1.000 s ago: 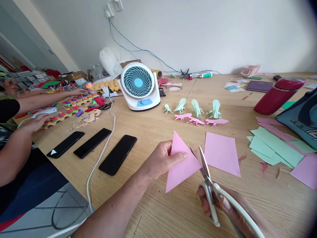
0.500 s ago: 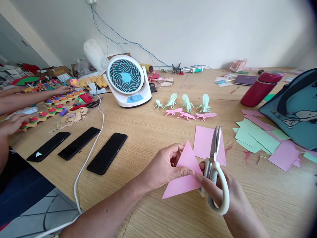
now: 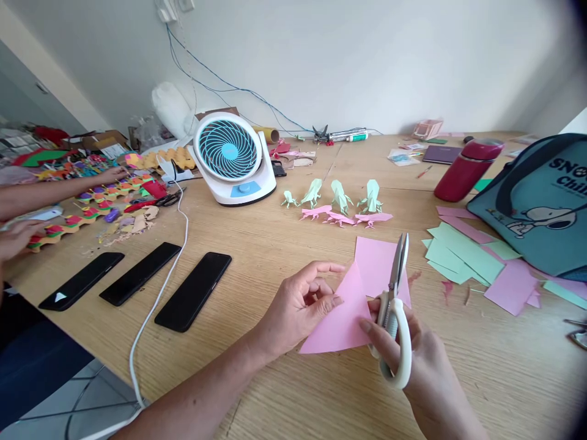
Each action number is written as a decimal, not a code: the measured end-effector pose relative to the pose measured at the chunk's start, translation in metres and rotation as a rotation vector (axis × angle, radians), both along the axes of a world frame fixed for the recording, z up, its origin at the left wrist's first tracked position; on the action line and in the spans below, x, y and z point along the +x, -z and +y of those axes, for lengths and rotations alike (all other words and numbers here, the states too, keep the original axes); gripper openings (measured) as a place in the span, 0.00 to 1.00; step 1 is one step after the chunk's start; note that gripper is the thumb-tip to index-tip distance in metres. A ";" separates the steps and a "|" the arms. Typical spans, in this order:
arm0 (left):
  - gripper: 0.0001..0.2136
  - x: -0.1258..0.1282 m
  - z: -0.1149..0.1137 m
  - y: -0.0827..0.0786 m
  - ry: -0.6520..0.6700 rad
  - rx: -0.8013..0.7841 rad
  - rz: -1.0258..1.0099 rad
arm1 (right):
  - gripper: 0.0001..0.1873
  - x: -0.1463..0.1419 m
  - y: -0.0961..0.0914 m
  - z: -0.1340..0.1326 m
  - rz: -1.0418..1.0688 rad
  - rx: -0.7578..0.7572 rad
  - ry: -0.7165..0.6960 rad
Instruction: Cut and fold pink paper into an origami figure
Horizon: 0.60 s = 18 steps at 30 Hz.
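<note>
My left hand (image 3: 302, 304) is closed, with thumb and fingers pinching the left edge of a folded pink sheet of paper (image 3: 338, 322). My right hand (image 3: 413, 348) is wrapped around white-handled scissors (image 3: 398, 318), whose blades point up and away from me, almost together. The right thumb also presses on the right side of the folded sheet. Behind it lies another pink sheet (image 3: 376, 256), flat on the table and partly covered by the scissors. Farther back stand several green paper insects (image 3: 340, 197) and pink paper insects (image 3: 339, 218).
Black phones (image 3: 192, 292) and a white cable (image 3: 158, 299) lie at left, near a white fan (image 3: 233, 153). At right are green and pink paper pieces (image 3: 468, 253), a red bottle (image 3: 465, 171) and a blue bag (image 3: 541, 208). A co-worker's hands (image 3: 22, 235) are at far left.
The folded sheet has turned and its triangle looks looser. My left thumb has slid left, away from my right thumb, and the left index finger has stretched out. The view has shifted slightly.
</note>
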<state>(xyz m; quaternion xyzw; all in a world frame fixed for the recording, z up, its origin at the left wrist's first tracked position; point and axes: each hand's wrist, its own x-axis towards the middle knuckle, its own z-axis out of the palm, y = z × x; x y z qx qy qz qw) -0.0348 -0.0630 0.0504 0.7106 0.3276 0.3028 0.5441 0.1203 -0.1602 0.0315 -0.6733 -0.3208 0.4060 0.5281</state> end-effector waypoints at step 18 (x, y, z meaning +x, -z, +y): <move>0.10 0.000 0.002 0.004 -0.105 -0.060 -0.105 | 0.23 -0.007 0.010 0.001 0.012 0.042 -0.016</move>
